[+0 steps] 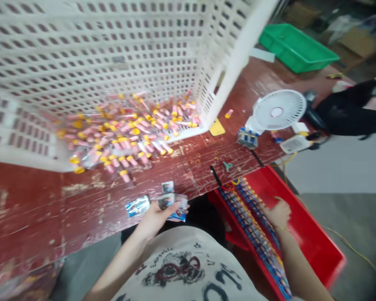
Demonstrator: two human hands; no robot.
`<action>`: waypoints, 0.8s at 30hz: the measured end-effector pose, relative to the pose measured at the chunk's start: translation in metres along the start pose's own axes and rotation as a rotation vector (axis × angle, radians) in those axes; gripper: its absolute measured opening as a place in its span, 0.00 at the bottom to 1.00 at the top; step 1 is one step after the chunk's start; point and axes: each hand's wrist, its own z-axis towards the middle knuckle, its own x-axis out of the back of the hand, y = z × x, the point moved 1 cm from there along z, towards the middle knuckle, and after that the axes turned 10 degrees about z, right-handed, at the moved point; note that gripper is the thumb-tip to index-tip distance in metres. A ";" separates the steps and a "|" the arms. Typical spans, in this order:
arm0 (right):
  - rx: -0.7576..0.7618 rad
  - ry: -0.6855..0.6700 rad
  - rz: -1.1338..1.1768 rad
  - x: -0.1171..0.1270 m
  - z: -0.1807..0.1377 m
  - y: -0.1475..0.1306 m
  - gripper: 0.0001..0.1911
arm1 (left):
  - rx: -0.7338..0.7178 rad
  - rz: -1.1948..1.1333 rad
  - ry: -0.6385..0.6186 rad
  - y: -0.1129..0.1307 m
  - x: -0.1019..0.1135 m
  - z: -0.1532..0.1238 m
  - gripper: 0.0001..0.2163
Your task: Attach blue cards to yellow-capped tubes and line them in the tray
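Note:
My left hand (160,215) is closed on small clear plastic packets (181,205) with printed blue inserts, just over the front edge of the table. Beside it on the tabletop lie a blue-and-white printed packet (138,206) and a small square card (167,187). My right hand (279,214) reaches into a red plastic bin (316,246), against long rows of small packed items (253,225) with blue and yellow parts. Its fingers look apart, with nothing visible in them; the side toward the rows is blurred.
A white slatted crate (119,62) lies tipped toward me, spilling pink tubes with yellow caps (125,142) onto the worn red table (90,200). A white fan (278,109), a yellow card (217,128) and a green tray (297,48) are to the right.

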 end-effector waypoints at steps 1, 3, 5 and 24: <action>0.091 0.044 0.082 -0.001 -0.001 -0.021 0.27 | -0.014 -0.014 0.022 -0.001 0.003 0.001 0.19; 0.334 0.044 0.310 -0.011 -0.006 -0.085 0.22 | -0.037 -0.054 0.071 -0.001 0.009 0.003 0.19; 0.625 -0.126 0.600 -0.027 -0.018 -0.170 0.14 | -0.047 -0.100 0.107 0.001 0.015 0.002 0.18; 0.576 -0.829 1.254 0.018 -0.073 -0.321 0.14 | -0.147 -0.235 0.146 0.009 0.027 -0.003 0.15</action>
